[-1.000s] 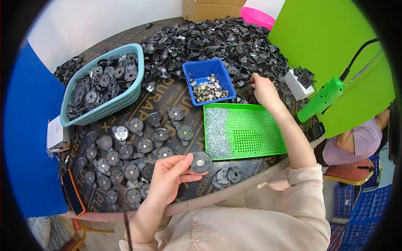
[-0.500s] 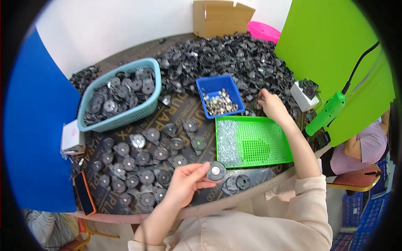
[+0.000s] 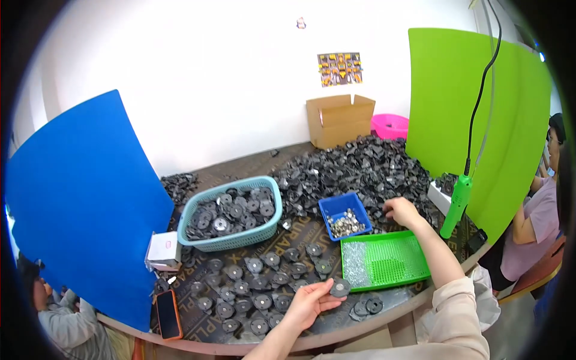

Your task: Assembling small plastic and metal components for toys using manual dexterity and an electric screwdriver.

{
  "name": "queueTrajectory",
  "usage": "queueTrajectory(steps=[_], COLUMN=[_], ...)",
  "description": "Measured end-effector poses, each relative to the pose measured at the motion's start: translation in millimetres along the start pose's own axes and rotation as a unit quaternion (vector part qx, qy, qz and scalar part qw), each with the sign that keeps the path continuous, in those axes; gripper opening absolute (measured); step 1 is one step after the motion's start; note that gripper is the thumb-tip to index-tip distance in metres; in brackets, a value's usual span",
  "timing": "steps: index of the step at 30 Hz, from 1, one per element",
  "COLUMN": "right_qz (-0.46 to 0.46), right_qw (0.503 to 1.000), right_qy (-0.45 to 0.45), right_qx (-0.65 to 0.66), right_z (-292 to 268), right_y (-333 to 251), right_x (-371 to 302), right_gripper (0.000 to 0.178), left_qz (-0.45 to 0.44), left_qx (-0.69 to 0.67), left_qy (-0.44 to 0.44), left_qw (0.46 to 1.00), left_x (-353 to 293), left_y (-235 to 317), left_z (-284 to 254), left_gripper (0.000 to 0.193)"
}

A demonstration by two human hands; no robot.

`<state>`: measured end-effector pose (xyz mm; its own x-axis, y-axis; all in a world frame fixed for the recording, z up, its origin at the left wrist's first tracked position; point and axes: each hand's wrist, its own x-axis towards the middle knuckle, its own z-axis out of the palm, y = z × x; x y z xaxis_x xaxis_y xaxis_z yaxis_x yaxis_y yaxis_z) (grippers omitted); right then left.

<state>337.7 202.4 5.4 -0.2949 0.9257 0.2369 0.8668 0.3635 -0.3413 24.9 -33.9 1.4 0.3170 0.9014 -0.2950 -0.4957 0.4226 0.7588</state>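
Observation:
My left hand pinches a round dark grey plastic part with a disc-like face, held above the near table edge. My right hand reaches to the near right edge of a heap of small black plastic parts. Its fingers are curled together, and whatever they hold is hidden. Just left of that hand sits a blue bin of small shiny metal pieces. Below it lies a green perforated tray with many small silvery pieces along its left side.
Rows of similar round parts cover the table's left front, beside a phone. Behind them stands a light-blue basket full of parts. A green electric screwdriver hangs at right. Blue and green partitions flank the table; people sit beyond.
The view has tilted upward, so the table sits lower and more wall shows. My left hand still holds the round part; my right hand stays by the heap, its fingers drawn closer together.

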Motion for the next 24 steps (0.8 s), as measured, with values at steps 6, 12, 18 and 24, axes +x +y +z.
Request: queueTrajectory(steps=[6, 12, 18, 24], right_qz=[-0.033, -0.106, -0.111, -0.064], right_qw=[0.998, 0.988, 0.991, 0.987], right_qy=[0.015, -0.103, -0.066, 0.035], right_qx=[-0.047, -0.04, -0.039, -0.146], right_z=[9.8, -12.8, -1.6, -2.8], right_y=[20.4, 8.7, -23.0, -14.3], right_x=[7.8, 4.7, -9.4, -13.3], right_gripper=[0.014, 0.024, 0.012, 0.004], left_qz=[-0.016, 0.008, 0.002, -0.034], left_qx=[-0.009, -0.022, -0.022, 0.018], left_qy=[-0.012, -0.022, -0.025, -0.011], left_qw=[1.0, 0.999, 0.999, 0.999], left_x=[19.8, 14.1, 1.0, -0.6], left_y=[-11.1, 1.9, 8.8, 5.1], left_z=[-2.5, -8.1, -12.8, -10.7], left_gripper=[0.035, 0.036, 0.036, 0.037])
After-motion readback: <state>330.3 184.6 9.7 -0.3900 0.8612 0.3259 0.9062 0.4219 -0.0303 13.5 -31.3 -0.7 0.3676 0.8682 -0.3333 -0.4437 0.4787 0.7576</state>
